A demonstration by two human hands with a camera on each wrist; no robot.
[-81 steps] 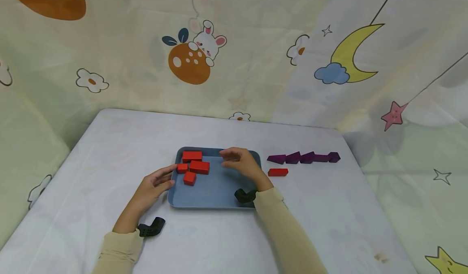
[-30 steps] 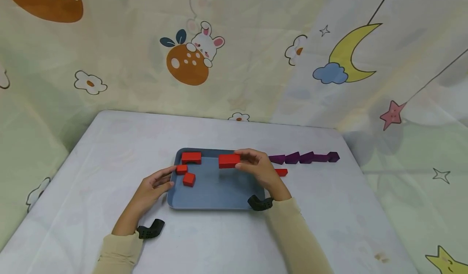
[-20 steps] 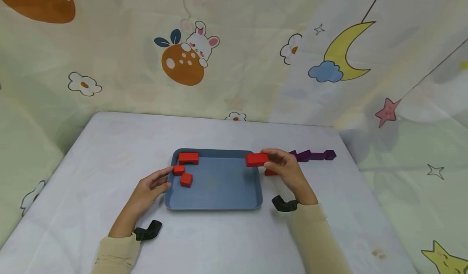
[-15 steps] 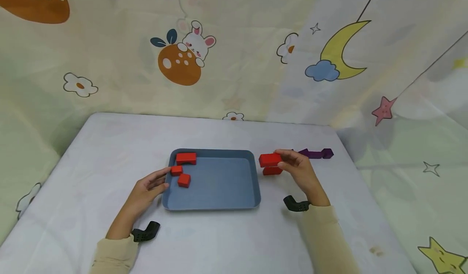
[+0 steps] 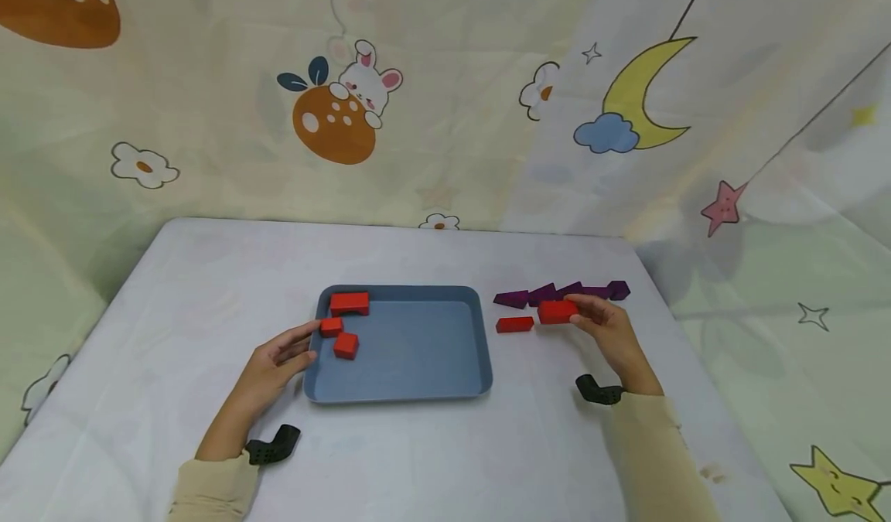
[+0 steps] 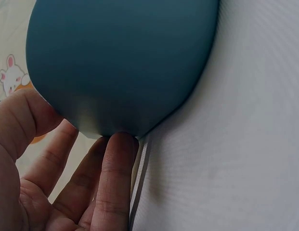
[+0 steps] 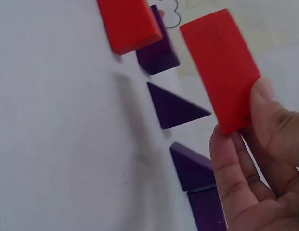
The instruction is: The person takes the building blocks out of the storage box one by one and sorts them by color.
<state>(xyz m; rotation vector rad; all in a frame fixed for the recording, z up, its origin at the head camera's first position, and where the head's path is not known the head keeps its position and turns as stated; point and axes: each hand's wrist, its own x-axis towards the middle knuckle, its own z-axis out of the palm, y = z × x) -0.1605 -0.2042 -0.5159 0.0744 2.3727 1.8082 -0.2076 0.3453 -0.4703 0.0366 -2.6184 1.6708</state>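
My right hand (image 5: pixel 612 332) pinches a red rectangular block (image 5: pixel 557 312) between thumb and fingers, right of the tray. In the right wrist view the broad face of the held block (image 7: pixel 220 71) is turned to the camera. Another red block (image 5: pixel 515 325) lies on the table to its left, and a row of purple blocks (image 5: pixel 511 299) runs behind both. My left hand (image 5: pixel 267 371) holds the left edge of the blue-grey tray (image 5: pixel 418 352), with the thumb at the rim (image 6: pixel 67 113). Inside the tray, at its left, are a red arch-like block (image 5: pixel 349 303) and two smaller red blocks (image 5: pixel 346 345).
The white-covered table (image 5: pixel 418 460) extends around the tray. Behind it hangs a cloth (image 5: pixel 445 120) printed with a rabbit, a moon and stars. Black wrist devices (image 5: pixel 274 445) sit on both wrists.
My right hand took hold of a red block in the tray, lifted it, and carried it right, past the other red block. The left hand stays at the tray's edge.
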